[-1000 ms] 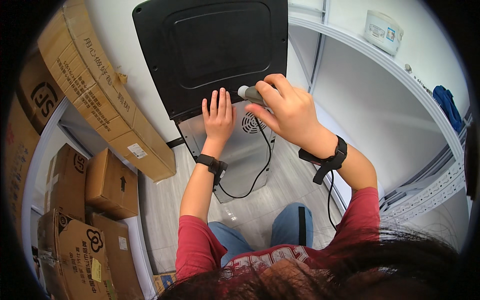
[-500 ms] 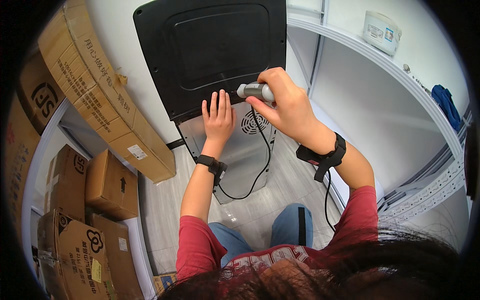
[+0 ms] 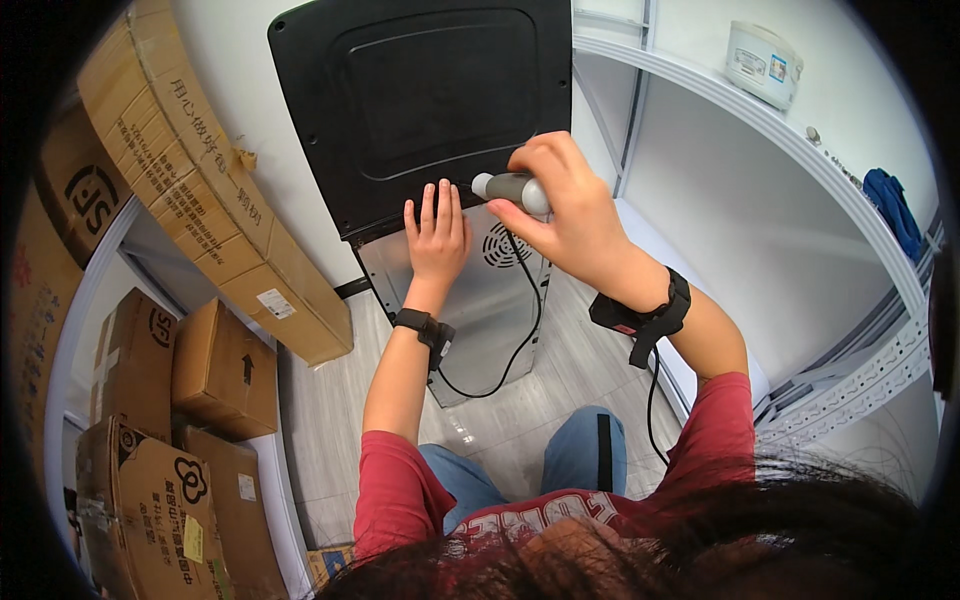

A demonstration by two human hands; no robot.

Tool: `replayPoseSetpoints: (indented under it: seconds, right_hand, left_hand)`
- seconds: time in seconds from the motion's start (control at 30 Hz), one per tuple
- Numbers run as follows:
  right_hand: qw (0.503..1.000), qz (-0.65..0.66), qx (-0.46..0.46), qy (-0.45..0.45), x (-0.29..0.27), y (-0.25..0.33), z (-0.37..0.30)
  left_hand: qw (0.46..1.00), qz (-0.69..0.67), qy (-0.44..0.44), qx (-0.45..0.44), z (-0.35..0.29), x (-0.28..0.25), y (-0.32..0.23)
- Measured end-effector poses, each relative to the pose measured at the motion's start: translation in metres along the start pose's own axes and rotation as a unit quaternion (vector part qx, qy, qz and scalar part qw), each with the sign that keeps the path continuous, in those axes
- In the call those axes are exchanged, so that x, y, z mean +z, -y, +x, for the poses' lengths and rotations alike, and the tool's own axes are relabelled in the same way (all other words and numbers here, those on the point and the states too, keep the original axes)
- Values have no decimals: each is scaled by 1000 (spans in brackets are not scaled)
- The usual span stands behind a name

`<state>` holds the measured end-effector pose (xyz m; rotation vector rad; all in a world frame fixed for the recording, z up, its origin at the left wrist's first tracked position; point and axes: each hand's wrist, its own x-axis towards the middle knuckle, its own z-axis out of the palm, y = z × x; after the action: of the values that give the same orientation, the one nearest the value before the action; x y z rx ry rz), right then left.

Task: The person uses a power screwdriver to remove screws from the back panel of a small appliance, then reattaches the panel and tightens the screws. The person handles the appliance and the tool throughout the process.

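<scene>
My right hand [image 3: 580,222] grips the rounded end of a screwdriver [image 3: 508,188] with a grey and white handle between thumb and fingers. Its tip points left at the lower part of a black plastic panel [image 3: 430,90]; a thin dark shaft shows only in part. Flat on the panel's lower edge lies my left hand [image 3: 437,240], fingers stretched out, just left of the tip. Below the panel is the silver metal body [image 3: 440,325] of an appliance, with a round slotted vent [image 3: 503,246] under the screwdriver.
Cardboard boxes [image 3: 224,370] fill a shelf at left, beside a tall carton [image 3: 215,190] leaning on the wall. White shelving [image 3: 740,200] curves round the right, with a pale rice cooker [image 3: 764,66] and blue cloth [image 3: 890,212] on top. A black cable [image 3: 541,300] hangs before the metal body.
My right hand has shifted slightly left, and its fingers and thumb have changed their hold on the screwdriver handle. The left hand stays where it was.
</scene>
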<state>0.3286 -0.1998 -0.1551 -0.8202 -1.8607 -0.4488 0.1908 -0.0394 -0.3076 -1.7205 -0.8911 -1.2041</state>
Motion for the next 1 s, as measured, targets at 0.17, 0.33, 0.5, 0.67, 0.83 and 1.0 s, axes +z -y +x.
replayPoseSetpoints:
  seconds: [0.17,0.33,0.5,0.67,0.83,1.0]
  right_hand:
    - [994,-27,-99,-30,-5,-11,0]
    - [999,-23,-43,-9,-2,-8,-7]
    - [999,-21,-49,11,-1,-7,-9]
    - [995,12,-75,-64,5,-10,-6]
    - [998,9,-59,-3,4,-11,-10]
    - [999,24,-29,3,6,-6,-9]
  left_hand:
    - [1000,1,0,0,0,-1,-2]
    - [1000,5,-1,1,0,-1,-1]
    - [1000,11,0,2,0,-1,-2]
    - [1000,5,6,1,0,-2,-1]
    - [1000,-5,12,-1,0,-3,-1]
    - [1000,-7,12,-3,-1,-2,-1]
